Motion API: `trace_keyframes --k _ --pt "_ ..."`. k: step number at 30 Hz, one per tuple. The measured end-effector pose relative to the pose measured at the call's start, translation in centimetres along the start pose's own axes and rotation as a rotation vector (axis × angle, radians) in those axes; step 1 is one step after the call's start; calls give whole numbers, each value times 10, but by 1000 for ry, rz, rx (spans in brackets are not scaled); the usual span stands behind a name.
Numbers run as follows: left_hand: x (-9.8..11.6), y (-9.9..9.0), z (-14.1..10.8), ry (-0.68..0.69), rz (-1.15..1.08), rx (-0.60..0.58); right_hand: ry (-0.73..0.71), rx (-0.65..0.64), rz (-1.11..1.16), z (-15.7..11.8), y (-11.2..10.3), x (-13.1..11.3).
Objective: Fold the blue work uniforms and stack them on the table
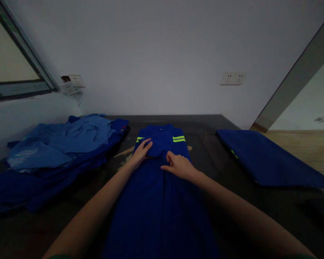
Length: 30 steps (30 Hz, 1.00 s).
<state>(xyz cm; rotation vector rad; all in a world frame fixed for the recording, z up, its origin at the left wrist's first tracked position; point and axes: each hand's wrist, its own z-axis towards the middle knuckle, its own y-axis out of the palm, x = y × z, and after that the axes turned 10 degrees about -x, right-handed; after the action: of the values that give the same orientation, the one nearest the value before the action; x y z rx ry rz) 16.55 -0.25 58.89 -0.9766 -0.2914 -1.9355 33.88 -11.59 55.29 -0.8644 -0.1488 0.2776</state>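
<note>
A dark blue work uniform point(148, 205) lies lengthwise in front of me, its collar toward the wall and yellow-green stripes on both sides of the chest. My left hand point(142, 154) grips a raised fold of its cloth at the chest, fingers on top and thumb lower down. Just right of it, my right hand point(180, 166) has curled fingers against the same fold, with the thumb pointing left. What lies inside its fingers is partly hidden. The cloth bunches between both hands, and the lower part of the uniform runs out of view toward me.
A loose heap of light and dark blue clothes point(62, 144) lies on the left of the dark table point(205, 154). At the right edge rests a flat, folded blue garment point(270, 158). A white wall point(162, 61) with sockets point(232, 78) rises behind the table.
</note>
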Motion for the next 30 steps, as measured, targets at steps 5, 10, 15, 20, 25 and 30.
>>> trace_keyframes --k 5,10,15,20,25,30 --pt "1 1 4 109 171 37 91 12 -48 -3 9 -24" --pt "11 -7 -4 -63 612 13 -10 229 288 1 8 -20" --pt "10 -11 -23 90 1323 61 -103 244 591 -2 19 -9" --pt "-10 -6 -17 378 1333 -252 -112 274 627 -1 25 -4" --pt "-35 -8 -8 281 1306 -421 -69 296 665 3 29 -3" --pt "-34 -9 -15 348 1316 -416 -65 337 736 6 39 -1"
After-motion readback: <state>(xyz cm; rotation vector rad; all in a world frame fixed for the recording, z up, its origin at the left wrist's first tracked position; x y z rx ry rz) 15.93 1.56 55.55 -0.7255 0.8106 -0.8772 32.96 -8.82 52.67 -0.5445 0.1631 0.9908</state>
